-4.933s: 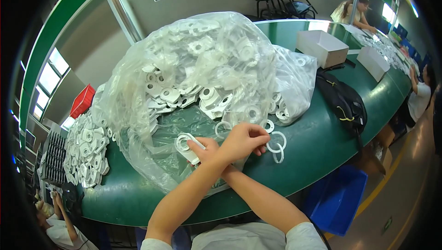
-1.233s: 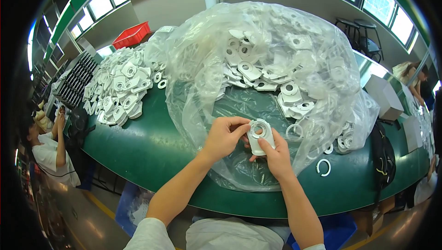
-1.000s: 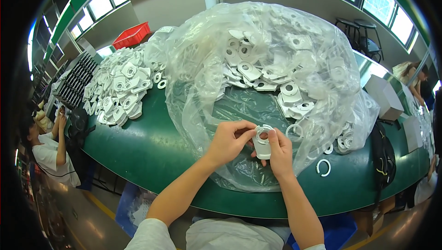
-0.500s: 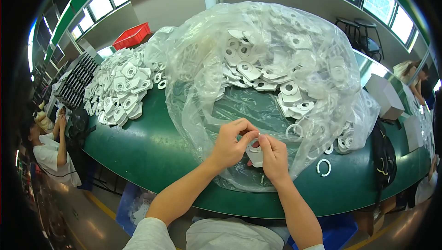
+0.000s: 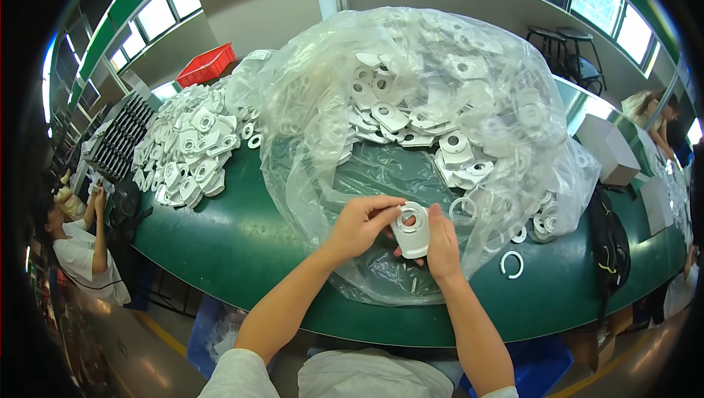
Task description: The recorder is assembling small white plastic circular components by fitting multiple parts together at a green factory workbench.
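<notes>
Between my two hands is a white plastic part [image 5: 412, 240], flat with a round ringed hole at its upper end. My left hand [image 5: 364, 223] grips its left side, thumb and fingers by the hole. Along the right edge my right hand [image 5: 443, 244] is closed on it, thumb pointing up. Just beyond lies a big clear plastic bag [image 5: 308, 178], its mouth spread toward me, with many like white parts [image 5: 392, 116] in it. To the right of my right hand, a white open ring [image 5: 512, 265] lies on the green table [image 5: 220, 251].
A heap of white parts [image 5: 194, 149] lies at the left, with black stacked trays [image 5: 117, 138] and a red bin [image 5: 206, 64] beyond. Grey boxes [image 5: 609, 149] and a dark cord bundle [image 5: 607, 233] are at the right. Another person [image 5: 88, 251] works at the far left.
My thumbs have moved off the hole, and the part's ringed face now shows more fully. It remains in both hands. The view has shifted slightly.
</notes>
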`<state>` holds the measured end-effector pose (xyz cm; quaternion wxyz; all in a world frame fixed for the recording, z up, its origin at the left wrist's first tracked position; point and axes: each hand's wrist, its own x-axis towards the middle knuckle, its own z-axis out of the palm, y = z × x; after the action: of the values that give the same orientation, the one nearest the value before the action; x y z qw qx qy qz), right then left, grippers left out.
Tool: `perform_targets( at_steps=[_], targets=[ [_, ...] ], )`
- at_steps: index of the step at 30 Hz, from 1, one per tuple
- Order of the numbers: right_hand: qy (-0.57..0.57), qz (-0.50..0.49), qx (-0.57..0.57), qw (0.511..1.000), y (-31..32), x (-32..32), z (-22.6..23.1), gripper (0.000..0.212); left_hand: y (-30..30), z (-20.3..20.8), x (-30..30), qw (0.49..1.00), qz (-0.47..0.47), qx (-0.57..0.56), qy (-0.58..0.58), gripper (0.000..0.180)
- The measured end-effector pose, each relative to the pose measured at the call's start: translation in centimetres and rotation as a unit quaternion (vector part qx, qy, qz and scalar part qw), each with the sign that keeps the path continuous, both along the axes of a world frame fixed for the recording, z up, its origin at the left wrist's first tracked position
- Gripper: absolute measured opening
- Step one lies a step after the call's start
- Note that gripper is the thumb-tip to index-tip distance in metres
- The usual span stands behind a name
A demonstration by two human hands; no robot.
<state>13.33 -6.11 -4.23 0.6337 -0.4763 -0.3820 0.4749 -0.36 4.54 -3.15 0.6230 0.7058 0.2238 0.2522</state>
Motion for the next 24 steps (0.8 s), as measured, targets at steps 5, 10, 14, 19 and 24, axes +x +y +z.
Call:
perform_targets(
  at_steps=[5,10,14,19,24],
  targets=[
    [0.029,0.014,-0.007,0.999,0.2,-0.4,-0.1,0.053,0.2,0.6,0.0,1.0,0.01,-0.007,-0.007,0.026],
    [0.06,0.01,0.03,0.998,0.2,-0.1,0.0,0.034,-0.3,0.8,-0.1,0.996,-0.031,-0.066,-0.047,0.03],
    [0.034,-0.009,0.02,0.999,0.1,-0.2,0.2,0.036,-0.1,0.7,0.0,0.995,-0.077,-0.038,-0.049,0.033],
    [0.014,-0.002,-0.004,1.0,0.0,-0.3,0.6,0.036,-0.3,0.7,0.2,0.998,-0.041,-0.018,-0.047,0.032],
    [-0.204,-0.078,0.028,0.976,-0.3,-1.0,1.1,0.021,-0.5,1.5,0.1,0.984,0.018,0.163,-0.062,0.025]
  ],
)
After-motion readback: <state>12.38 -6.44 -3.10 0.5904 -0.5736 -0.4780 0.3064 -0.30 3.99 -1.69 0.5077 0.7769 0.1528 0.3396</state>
